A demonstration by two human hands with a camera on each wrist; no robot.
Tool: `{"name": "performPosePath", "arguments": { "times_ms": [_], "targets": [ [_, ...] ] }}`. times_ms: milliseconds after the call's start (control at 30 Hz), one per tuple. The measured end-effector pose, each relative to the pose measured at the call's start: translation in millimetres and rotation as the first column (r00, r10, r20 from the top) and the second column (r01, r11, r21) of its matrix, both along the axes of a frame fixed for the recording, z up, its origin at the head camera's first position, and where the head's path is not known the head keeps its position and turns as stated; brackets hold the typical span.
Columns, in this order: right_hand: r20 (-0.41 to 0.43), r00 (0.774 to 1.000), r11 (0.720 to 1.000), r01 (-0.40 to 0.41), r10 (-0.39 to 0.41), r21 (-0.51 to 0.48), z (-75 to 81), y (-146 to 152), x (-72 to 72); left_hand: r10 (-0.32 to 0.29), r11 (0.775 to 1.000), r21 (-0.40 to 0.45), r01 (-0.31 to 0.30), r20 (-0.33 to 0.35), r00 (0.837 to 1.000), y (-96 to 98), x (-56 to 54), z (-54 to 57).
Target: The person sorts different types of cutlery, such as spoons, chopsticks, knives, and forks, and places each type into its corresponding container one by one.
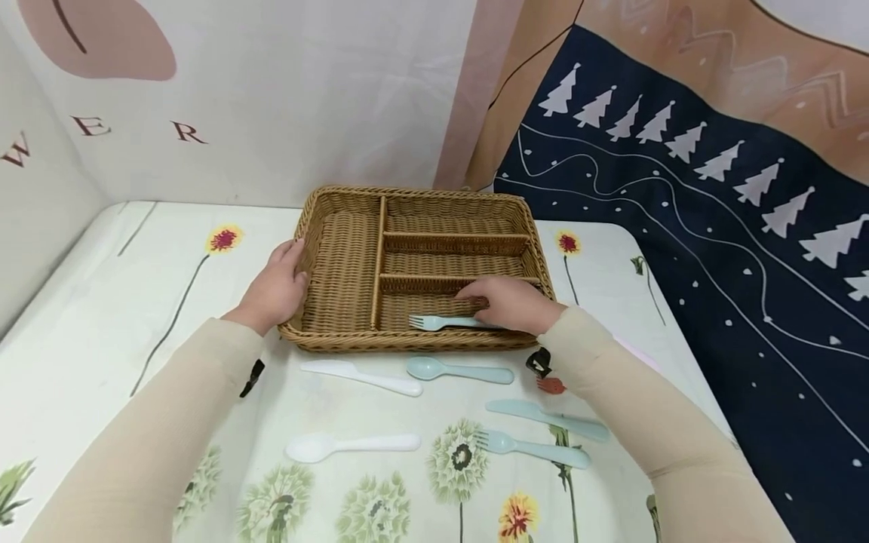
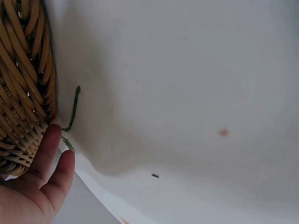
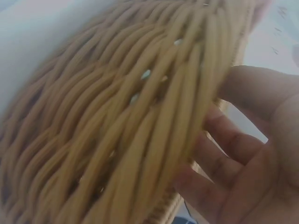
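A brown wicker basket [image 1: 339, 264] with dividers lies on the table. My left hand [image 1: 271, 290] grips its left side, and in the left wrist view two fingers [image 2: 49, 151] rest against the outer weave. Inside the front right compartment lies a light blue fork [image 1: 434, 323], tines to the left, its handle end partly hidden by my right hand [image 1: 519, 305]. That hand reaches over the basket's right front corner with fingers apart, thumb close to the fork's handle. In the right wrist view the fingers [image 3: 233, 140] extend behind the basket's rim, their tips hidden.
In front of the basket lie a white knife [image 1: 363, 377], a light blue spoon [image 1: 462, 371], a white spoon [image 1: 353, 445], a light blue knife [image 1: 543, 417] and another light blue fork [image 1: 532, 449]. A red piece [image 1: 551, 385] and a pink piece [image 1: 634, 351] show partly beside my right sleeve.
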State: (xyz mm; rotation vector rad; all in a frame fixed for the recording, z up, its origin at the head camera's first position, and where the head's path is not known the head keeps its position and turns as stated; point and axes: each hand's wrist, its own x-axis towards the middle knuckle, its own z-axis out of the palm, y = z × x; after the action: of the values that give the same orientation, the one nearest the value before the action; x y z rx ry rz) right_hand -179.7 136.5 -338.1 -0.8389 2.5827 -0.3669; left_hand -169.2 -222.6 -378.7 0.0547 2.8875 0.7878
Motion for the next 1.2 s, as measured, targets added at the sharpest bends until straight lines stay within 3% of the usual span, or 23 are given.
{"name": "performPosePath", "arguments": {
  "times_ms": [333, 533, 667, 1000, 1200],
  "targets": [
    [-0.025, 0.995, 0.983, 0.093, -0.098, -0.156, 3.6, 23, 21.2, -0.004, 1.0, 0.018, 0.004, -0.005, 1.0, -0.3, 0.5, 0.8],
    [0.006, 0.983, 0.944, 0.179, -0.185, -0.276, 7.1, 33, 33.3, -0.004, 1.0, 0.021, 0.004, -0.008, 1.0, -0.3, 0.3, 0.9],
    [0.011, 0.979, 0.922, 0.197, -0.205, -0.333, 6.1, 38, 39.5, -0.002, 1.0, 0.02, 0.002, -0.004, 1.0, -0.8, 0.4, 0.8],
    [-0.023, 0.971, 0.902, 0.214, -0.24, -0.374, 5.6, 51, 62.9, 0.004, 1.0, 0.022, -0.004, -0.001, 1.0, -2.0, -0.2, 0.0],
    [0.014, 0.971, 0.895, 0.225, -0.238, -0.385, 1.7, 59, 82.9, 0.002, 1.0, 0.019, -0.002, -0.007, 1.0, -2.0, -0.9, -1.7]
  ]
}}
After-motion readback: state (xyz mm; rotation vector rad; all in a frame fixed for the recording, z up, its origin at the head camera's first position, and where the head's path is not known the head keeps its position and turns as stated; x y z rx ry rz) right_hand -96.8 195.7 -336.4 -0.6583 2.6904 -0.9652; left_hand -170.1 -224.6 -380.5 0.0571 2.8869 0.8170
